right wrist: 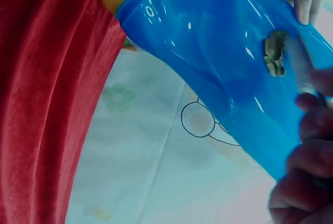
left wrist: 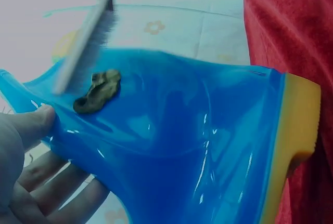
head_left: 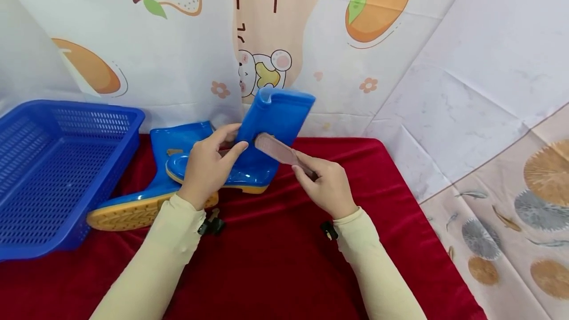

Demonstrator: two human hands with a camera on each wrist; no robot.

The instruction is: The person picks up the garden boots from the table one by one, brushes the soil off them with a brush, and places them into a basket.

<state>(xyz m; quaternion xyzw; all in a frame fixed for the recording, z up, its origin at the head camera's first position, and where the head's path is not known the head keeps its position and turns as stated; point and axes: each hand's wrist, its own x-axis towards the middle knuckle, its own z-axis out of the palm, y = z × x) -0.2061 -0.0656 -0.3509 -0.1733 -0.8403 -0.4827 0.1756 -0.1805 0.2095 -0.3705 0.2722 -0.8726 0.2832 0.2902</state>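
A glossy blue rain boot (head_left: 280, 117) with a yellow sole stands tilted on the red cloth. My left hand (head_left: 209, 162) grips the near edge of its shaft, thumb on one side and fingers on the other (left wrist: 36, 182). In my right hand (head_left: 326, 184) is the handle of a brownish brush (head_left: 275, 148), its head at the shaft and its bristles facing the boot. Beside the brush, a brown, mud-like smear (left wrist: 98, 92) sticks to the shaft. Behind my left forearm, a second blue rain boot (head_left: 166, 142) lies on its side, with a brown smear on its shaft.
A blue perforated plastic basket (head_left: 142, 117) stands at the left. Red cloth (head_left: 275, 260) covers the table, whose right edge slopes toward a patterned sheet (head_left: 489, 221). Close behind the boots hangs a white curtain (head_left: 178, 73) with fruit prints.
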